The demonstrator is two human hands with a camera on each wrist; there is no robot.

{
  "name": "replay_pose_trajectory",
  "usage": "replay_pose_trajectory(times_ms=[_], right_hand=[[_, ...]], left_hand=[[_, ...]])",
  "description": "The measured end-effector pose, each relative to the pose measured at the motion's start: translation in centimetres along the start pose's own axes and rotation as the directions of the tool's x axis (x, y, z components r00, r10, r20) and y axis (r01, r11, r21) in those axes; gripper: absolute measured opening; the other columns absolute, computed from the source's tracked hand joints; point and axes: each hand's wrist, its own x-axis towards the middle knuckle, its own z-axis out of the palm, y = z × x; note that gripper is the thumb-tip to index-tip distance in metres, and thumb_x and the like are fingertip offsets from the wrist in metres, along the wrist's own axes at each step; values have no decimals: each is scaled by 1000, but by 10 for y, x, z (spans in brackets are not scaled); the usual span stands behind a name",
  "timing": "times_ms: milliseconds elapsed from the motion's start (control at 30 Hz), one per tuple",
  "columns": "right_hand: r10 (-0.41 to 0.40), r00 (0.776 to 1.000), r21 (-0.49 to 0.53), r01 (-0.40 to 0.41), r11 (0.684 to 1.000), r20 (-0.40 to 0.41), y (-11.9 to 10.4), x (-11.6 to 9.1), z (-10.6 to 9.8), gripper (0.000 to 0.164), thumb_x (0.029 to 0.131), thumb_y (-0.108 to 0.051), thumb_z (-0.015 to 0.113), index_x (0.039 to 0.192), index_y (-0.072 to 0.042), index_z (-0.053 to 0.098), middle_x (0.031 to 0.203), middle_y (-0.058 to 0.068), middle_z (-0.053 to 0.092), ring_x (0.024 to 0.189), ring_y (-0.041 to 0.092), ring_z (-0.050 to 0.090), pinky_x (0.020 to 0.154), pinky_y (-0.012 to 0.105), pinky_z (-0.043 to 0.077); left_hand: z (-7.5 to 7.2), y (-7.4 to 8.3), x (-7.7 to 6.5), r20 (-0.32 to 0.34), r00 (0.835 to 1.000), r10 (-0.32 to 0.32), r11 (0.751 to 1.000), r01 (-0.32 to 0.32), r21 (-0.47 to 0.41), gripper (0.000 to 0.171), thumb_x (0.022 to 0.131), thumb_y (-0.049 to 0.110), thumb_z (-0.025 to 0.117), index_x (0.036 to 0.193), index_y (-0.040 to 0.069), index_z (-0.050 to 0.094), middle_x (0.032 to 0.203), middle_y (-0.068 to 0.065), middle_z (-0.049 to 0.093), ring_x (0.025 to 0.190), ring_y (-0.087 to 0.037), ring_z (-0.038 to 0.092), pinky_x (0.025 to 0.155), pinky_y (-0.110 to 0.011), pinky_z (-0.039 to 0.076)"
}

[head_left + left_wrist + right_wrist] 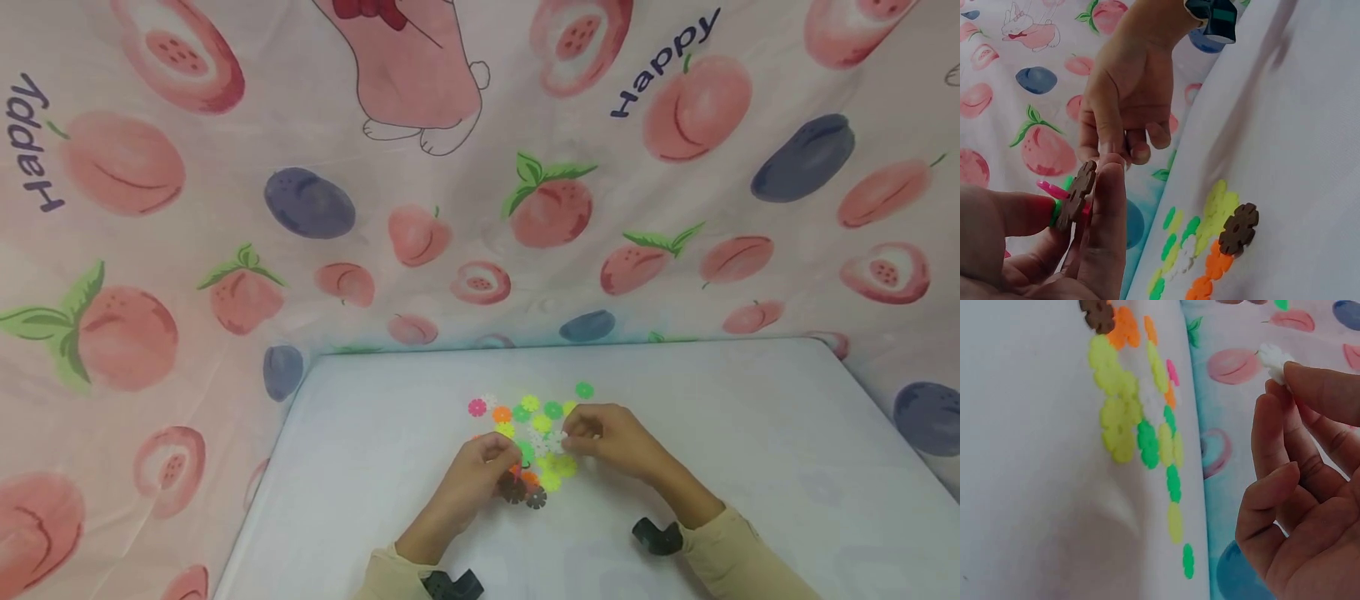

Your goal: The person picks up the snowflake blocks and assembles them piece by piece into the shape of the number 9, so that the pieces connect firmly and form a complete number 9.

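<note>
My left hand point(474, 479) pinches a small cluster of notched, flower-shaped plastic discs between thumb and fingers. In the left wrist view the cluster shows a brown disc point(1077, 197) with a pink disc point(1054, 189) and a green disc point(1055, 212) slotted into it; the fingers hide part of it. Thumb and index finger of my right hand point(611, 442) pinch a white notched disc point(1275, 362) above the right side of the loose discs. Both hands are raised over the table, a short way apart, with the right one farther back.
Several loose discs lie on the white table point(360, 467) between and behind the hands: a yellow group point(1116, 425), orange discs point(1217, 261), green ones point(1147, 444) and a brown disc point(1239, 229). A fruit-printed cloth point(480, 192) stands behind the table. Black wrist devices point(657, 537) sit on both sleeves.
</note>
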Motion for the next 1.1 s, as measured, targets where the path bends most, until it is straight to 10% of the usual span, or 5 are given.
replay_pose_trajectory(times_ms=[1100], right_hand=[[-110,994,-36,109,993,-26,-25,-4,6,8,88,-29,80,87,-31,72,86,-18,72,82,3,67,71,27,54]], left_hand=[[2,3,-4,50,995,85,996,-86,14,27,102,27,62,91,2,63,73,-9,74,65,-15,69,62,-27,55]])
